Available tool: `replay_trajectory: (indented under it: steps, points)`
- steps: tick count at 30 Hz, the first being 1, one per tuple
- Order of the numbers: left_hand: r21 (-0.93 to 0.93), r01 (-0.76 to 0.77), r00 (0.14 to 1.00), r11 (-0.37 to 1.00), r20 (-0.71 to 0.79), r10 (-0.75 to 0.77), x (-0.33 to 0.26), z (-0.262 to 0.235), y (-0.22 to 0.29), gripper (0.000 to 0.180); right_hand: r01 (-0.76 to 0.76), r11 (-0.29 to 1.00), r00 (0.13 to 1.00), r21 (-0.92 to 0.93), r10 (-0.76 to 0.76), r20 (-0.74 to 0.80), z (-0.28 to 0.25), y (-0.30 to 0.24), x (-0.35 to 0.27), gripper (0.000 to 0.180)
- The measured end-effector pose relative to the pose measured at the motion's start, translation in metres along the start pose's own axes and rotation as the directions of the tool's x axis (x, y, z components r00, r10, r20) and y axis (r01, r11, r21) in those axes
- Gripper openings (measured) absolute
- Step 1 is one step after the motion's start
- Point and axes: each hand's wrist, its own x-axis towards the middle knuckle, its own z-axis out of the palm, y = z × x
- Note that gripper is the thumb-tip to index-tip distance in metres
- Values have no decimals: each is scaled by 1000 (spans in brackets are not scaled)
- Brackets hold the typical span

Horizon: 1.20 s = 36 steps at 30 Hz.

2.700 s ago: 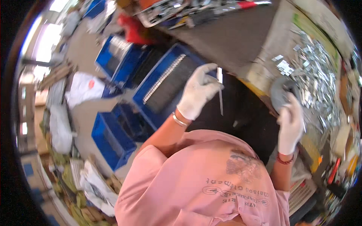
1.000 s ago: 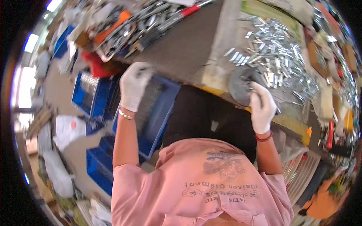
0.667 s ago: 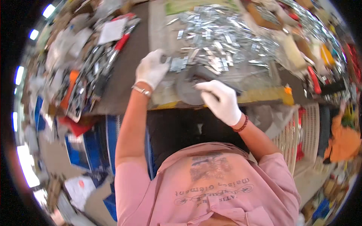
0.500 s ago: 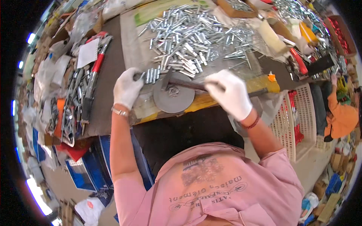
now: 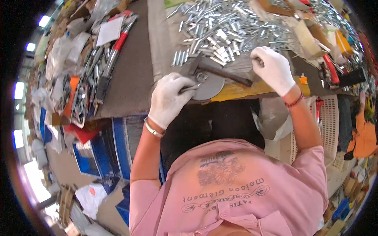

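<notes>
My left hand (image 5: 170, 98), in a white glove, is closed at the left edge of a round grey metal disc (image 5: 212, 87). Its thumb and fingers press together on something small that I cannot make out. A hammer (image 5: 226, 73) lies across the disc, its head to the left and its dark handle pointing right. My right hand (image 5: 273, 70), also gloved, hovers beyond the handle's end, apart from it. Its fingers are curled, and whatever they hold is hidden. Left of the hammer head stands a short row of metal pins (image 5: 180, 58).
A heap of shiny metal pins (image 5: 220, 27) covers the bench behind the disc. Red-handled tools (image 5: 114, 51) and plastic bags (image 5: 65, 59) crowd the left side. An open carton (image 5: 309, 37) is at the right. A cream plastic crate (image 5: 328, 122) stands below the bench at the right.
My right hand has let go of the hammer, which now rests on the disc. My left hand has moved from beside the row of pins to the disc's near left edge. The whole view has shifted.
</notes>
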Motion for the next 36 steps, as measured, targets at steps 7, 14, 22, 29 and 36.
replay_trajectory:
  steps: [7, 14, 22, 29, 36]
  points:
    - [-18, 12, 997, 1000, -79, -14, -15, 10, -6, 11, 184, 938, 971, 294, -220, 91, 32, -89, -23, 7]
    - [-3, 10, 995, 1000, -103, -11, -17, 13, -9, 12, 246, 940, 963, 234, -266, 53, 46, -92, -15, 6]
    - [-45, 25, 991, 999, -132, -31, -17, 19, -17, 14, 320, 931, 943, 173, -331, 35, 50, -91, -12, 5]
    - [-65, 36, 990, 997, -135, -45, -19, 22, -17, 13, 387, 905, 915, 174, -401, 51, 50, -89, -10, 6]
    - [-112, -26, 990, 993, -138, 10, -21, 26, -18, 13, 468, 863, 874, 193, -484, 45, 56, -86, -9, 8]
